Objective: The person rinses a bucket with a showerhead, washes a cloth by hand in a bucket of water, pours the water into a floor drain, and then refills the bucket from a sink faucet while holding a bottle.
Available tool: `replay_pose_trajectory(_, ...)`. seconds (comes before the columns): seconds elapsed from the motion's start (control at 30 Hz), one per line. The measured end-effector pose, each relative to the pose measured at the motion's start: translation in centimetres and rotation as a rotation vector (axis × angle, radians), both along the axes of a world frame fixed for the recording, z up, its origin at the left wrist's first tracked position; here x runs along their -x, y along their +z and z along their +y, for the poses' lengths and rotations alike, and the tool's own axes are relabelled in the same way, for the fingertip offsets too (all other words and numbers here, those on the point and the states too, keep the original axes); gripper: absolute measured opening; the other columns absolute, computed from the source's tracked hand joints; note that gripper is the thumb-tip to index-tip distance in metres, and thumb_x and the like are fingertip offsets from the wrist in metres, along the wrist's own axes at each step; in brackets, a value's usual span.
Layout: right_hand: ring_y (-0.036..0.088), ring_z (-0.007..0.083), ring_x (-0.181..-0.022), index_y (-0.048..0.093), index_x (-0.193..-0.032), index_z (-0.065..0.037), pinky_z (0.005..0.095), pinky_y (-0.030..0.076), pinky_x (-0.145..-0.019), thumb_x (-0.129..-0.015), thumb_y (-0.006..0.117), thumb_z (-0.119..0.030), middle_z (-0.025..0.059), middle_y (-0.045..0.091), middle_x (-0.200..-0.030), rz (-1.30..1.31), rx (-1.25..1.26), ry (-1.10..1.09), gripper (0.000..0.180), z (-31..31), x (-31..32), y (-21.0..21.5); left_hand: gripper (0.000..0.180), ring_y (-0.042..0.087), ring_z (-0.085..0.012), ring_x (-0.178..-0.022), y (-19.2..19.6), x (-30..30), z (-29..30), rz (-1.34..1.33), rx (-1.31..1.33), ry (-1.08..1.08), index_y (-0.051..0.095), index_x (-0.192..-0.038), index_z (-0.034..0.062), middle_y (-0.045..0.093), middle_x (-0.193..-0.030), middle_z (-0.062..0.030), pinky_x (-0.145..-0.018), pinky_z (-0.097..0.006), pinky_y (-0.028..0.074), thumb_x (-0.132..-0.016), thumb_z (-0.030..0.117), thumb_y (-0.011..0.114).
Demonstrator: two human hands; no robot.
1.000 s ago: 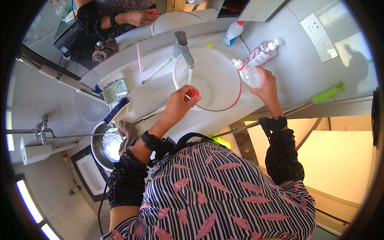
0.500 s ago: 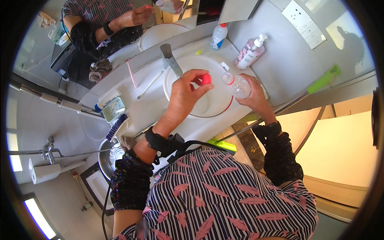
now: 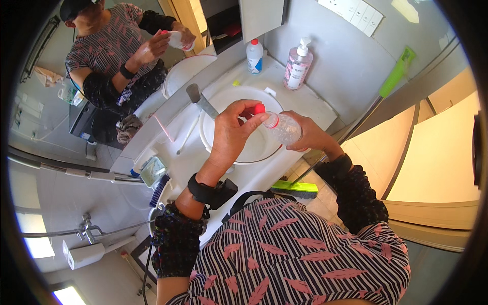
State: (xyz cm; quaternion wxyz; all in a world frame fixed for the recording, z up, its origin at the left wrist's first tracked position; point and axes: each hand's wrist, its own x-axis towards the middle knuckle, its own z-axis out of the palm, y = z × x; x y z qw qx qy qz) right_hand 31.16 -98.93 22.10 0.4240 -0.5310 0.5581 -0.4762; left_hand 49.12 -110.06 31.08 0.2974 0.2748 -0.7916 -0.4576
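Reads as a washroom, domestic in look. Shown by a pale bench [image 3: 315,109] with a round white basin [image 3: 256,151] under a metal faucet [image 3: 202,102], wide mirror [image 3: 51,132] along the wall behind. Also to note: pump bottle [image 3: 296,67] and red-capped bottle [image 3: 255,57] at the far corner, slim white stick [image 3: 188,135] like a toothbrush beside the basin, mixer tap [image 3: 87,227] on the left wall, switch panel [image 3: 355,14] at upper right, lime-green broom head [image 3: 295,187] on the tiled floor [image 3: 325,195].

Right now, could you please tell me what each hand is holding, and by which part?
The left hand pinches the red cap between thumb and fingers; the right hand grips the clear bottle around its body.
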Motion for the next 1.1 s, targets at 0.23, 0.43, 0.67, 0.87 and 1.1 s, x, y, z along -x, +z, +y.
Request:
replay_pose_trajectory(0.23, 0.055, 0.0245, -0.089, 0.048, -0.117, -0.005, 0.0336, 0.045, -0.081, -0.054, 0.075, -0.015, 0.0114, 0.055, -0.1, 0.066, 0.003, -0.072, 0.069, 0.4, 0.3, 1.8, 0.023, 0.053, -0.0127, -0.063, 1.4, 1.2, -0.3, -0.09, 0.173, -0.128, 0.062, -0.09, 0.0026, 0.058, -0.079, -0.006, -0.059, -0.026, 0.045, -0.072, 0.012, 0.073)
replay_pose_trajectory(0.43, 0.054, 0.0315, -0.09, 0.049, -0.115, -0.007, 0.0363, 0.046, -0.079, -0.053, 0.074, -0.016, 0.0148, 0.054, -0.102, 0.42, 0.232, -0.115, 0.067, 0.9, 0.9, 0.5, 0.027, 0.053, -0.0163, -0.065, 2.0, 1.6, -0.4, -0.255, 0.259, -0.275, 0.061, -0.096, 0.0032, 0.056, -0.082, -0.0056, -0.061, -0.027, 0.045, -0.071, 0.009, 0.072)
replay_pose_trajectory(0.67, 0.055, 0.0271, -0.095, 0.047, -0.116, -0.004, 0.0333, 0.042, -0.086, -0.049, 0.076, -0.016, 0.0135, 0.055, -0.103, 0.073, -0.013, -0.042, 0.074, 2.4, 0.5, 1.0, 0.039, 0.054, -0.0147, -0.077, 2.5, 1.9, -0.1, -0.148, 0.172, -0.491, 0.058, -0.109, 0.0063, 0.057, -0.094, -0.0067, -0.068, -0.028, 0.046, -0.073, 0.008, 0.07)
replay_pose_trajectory(0.87, 0.053, 0.0301, -0.096, 0.048, -0.114, -0.003, 0.0364, 0.041, -0.087, -0.051, 0.074, -0.017, 0.0143, 0.055, -0.103, 0.417, 0.148, -0.284, 0.069, 2.7, 0.7, 0.9, 0.03, 0.059, -0.0243, -0.071, 1.8, 2.5, 0.3, -0.405, 0.211, -0.183, 0.054, -0.1, 0.0039, 0.06, -0.077, -0.0127, -0.063, -0.032, 0.047, -0.081, 0.026, 0.063)
replay_pose_trajectory(1.1, 0.054, 0.0284, -0.093, 0.049, -0.112, -0.005, 0.0351, 0.042, -0.086, -0.053, 0.073, -0.018, 0.0134, 0.057, -0.1, 0.193, 0.024, -0.089, 0.065, 3.4, 1.2, 1.3, 0.022, 0.054, -0.0317, -0.078, 1.2, 3.1, 1.4, -0.346, 0.476, -0.371, 0.05, -0.093, 0.0034, 0.054, -0.081, -0.0151, -0.065, -0.04, 0.044, -0.081, 0.02, 0.059)
